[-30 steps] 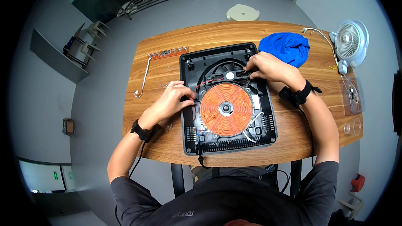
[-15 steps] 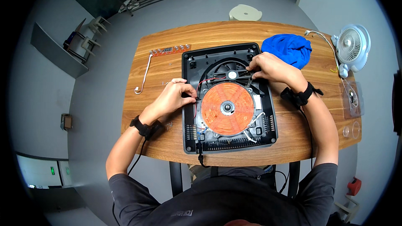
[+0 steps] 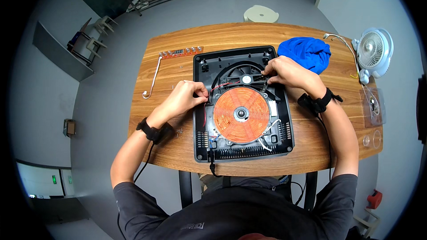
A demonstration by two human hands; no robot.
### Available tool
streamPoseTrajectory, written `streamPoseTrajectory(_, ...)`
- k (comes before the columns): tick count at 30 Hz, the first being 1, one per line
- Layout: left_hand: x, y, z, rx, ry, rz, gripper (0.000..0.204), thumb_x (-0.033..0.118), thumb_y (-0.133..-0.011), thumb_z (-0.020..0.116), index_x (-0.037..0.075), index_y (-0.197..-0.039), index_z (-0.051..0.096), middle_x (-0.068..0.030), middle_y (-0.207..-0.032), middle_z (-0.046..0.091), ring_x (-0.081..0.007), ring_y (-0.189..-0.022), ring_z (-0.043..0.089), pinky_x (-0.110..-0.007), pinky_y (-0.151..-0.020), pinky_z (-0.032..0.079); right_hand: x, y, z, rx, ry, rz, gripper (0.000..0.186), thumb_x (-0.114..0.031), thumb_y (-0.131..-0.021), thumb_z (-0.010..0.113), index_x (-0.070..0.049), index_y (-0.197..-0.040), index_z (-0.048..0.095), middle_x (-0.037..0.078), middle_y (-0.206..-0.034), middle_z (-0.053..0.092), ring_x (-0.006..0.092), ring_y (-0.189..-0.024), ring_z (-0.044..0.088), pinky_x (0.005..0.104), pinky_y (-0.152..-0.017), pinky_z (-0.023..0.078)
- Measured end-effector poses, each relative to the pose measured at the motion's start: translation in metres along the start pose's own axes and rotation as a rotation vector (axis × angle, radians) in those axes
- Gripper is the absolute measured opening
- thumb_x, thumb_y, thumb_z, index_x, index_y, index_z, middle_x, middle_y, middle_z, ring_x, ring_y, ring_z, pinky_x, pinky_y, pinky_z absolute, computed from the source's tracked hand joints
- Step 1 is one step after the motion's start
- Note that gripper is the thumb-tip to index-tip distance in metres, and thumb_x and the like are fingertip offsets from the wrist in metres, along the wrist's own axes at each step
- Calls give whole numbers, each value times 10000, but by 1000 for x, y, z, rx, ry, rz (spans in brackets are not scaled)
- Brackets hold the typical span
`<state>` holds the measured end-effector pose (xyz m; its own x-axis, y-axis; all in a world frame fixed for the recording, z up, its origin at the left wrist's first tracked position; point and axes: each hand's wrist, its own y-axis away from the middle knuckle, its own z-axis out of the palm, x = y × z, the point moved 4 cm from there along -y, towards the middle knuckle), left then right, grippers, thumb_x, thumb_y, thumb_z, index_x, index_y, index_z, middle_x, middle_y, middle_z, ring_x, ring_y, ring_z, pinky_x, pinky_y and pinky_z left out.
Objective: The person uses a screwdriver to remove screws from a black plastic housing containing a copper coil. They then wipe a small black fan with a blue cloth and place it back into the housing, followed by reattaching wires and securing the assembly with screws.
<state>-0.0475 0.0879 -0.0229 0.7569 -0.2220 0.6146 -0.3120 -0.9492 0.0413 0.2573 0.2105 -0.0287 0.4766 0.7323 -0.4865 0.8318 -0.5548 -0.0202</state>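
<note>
Little has shifted over the last second: the left hand [image 3: 183, 99] still pinches the red wire [image 3: 213, 90] at the opened cooker [image 3: 242, 106] mid-counter [image 3: 169, 66], the right hand [image 3: 287, 72] stays closed on the fan housing [image 3: 245, 79] above the copper coil [image 3: 241, 114].

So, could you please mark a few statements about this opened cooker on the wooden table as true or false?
1. The copper coil sits inside the black housing. True.
2. The left hand rests on the blue cloth. False: it is at the housing's left edge, by a red wire; the cloth lies past the right hand.
3. A white fan stands at the table's right end. True.
4. The narrow circuit strip lies on the coil. False: it lies on the table, left of the housing.
5. Both wrists wear black bands. True.
</note>
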Motion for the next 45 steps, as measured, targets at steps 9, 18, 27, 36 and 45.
streamPoseTrajectory(9,1,-4,1,-58,13,-60,178,83,-818,842,-17,-889,714,-130,-814,777,-213,-774,764,-327,-724,581,-2,0,-1,9,-15,-9,355,-86,-777,860,42,-1092,758,201,-1048,755,369,-969,726,411,-847,583)
streamPoseTrajectory(18,-1,-9,-3,-68,100,-171,167,51,-757,830,3,-860,706,-86,-759,759,-180,-742,748,-308,-709,564,-6,0,-3,6,34,-36,338,-104,-771,859,28,-1069,768,200,-1022,749,385,-951,711,430,-830,571)
streamPoseTrajectory(27,0,-12,-2,-34,58,-175,163,62,-736,813,14,-827,686,-87,-730,744,-188,-717,740,-325,-712,568,-6,1,-3,25,30,-54,308,-92,-773,851,38,-1038,761,192,-999,744,378,-918,713,427,-795,577)
streamPoseTrajectory(36,-3,-8,8,62,-76,-146,167,71,-741,809,13,-827,677,-149,-753,734,-287,-742,748,-375,-716,574,-5,0,-3,37,23,-65,308,-88,-777,849,47,-1038,756,194,-1010,746,373,-923,717,420,-797,581)
streamPoseTrajectory(45,-5,1,10,104,-50,61,151,55,-803,797,-4,-903,701,-160,-837,751,-322,-819,748,-389,-729,572,-8,-1,-4,13,22,-46,344,-80,-779,847,34,-1091,762,200,-1011,741,375,-922,714,415,-801,582)
